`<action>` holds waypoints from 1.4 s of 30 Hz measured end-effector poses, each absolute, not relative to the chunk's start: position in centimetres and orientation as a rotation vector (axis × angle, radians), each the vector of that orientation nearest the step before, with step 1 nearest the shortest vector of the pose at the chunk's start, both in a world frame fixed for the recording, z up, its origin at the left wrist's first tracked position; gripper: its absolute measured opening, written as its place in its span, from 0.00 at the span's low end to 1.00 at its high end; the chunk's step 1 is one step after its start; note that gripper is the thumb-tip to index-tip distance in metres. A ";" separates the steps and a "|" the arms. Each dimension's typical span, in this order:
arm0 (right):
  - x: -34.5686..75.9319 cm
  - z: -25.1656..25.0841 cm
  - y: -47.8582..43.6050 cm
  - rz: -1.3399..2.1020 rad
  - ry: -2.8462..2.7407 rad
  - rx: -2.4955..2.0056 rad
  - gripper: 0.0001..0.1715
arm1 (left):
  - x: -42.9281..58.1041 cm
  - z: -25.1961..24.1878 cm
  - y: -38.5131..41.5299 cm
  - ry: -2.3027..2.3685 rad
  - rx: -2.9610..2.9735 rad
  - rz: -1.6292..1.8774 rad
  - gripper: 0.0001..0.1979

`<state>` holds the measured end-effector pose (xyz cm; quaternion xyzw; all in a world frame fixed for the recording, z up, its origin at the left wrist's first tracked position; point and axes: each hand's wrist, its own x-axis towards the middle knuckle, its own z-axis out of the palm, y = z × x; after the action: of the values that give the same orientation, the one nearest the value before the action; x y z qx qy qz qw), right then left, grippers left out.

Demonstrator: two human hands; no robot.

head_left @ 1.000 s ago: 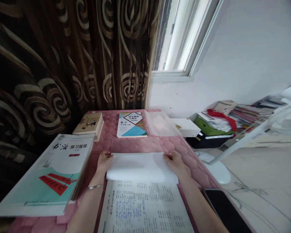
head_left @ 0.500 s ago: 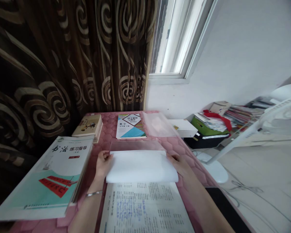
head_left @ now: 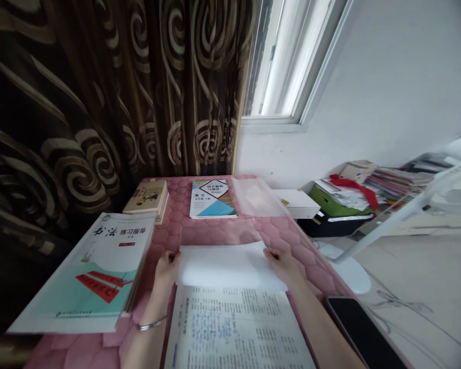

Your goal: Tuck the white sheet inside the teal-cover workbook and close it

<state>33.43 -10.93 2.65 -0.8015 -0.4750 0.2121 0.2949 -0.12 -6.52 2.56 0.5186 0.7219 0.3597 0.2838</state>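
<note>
The left hand (head_left: pixel 168 265) and right hand (head_left: pixel 285 265) pinch the far corners of a wide white paper sheet (head_left: pixel 230 266); its long axis runs between them, neither nearer.

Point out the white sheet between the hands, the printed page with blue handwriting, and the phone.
White sheet (head_left: pixel 231 265): head view, middle of its blank surface.
Printed page (head_left: pixel 240 328): head view, middle of its visible text area.
Phone (head_left: pixel 364 332): head view, on its dark screen.
</note>
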 end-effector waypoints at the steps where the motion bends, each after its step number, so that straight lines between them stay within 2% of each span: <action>1: 33.4 2.5 -11.0 0.540 -1.249 -2.139 0.14 | -0.1 2.4 -6.7 1.908 1.379 0.961 0.10; 6: 33.6 2.1 -11.1 0.484 -1.195 -2.092 0.16 | 0.1 2.1 -7.0 1.851 1.351 1.009 0.14; 22: 33.1 1.1 -10.5 0.453 -1.238 -2.180 0.15 | 1.9 3.6 -7.7 2.151 1.476 0.620 0.12; 42: 33.7 1.0 -8.9 0.579 -1.395 -2.330 0.19 | 2.0 4.1 -7.8 2.178 1.452 0.588 0.11</action>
<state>33.71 -8.88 0.98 -0.8252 -0.4939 0.2051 0.1814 1.96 -7.84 4.13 0.5272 0.7905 0.2133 0.2274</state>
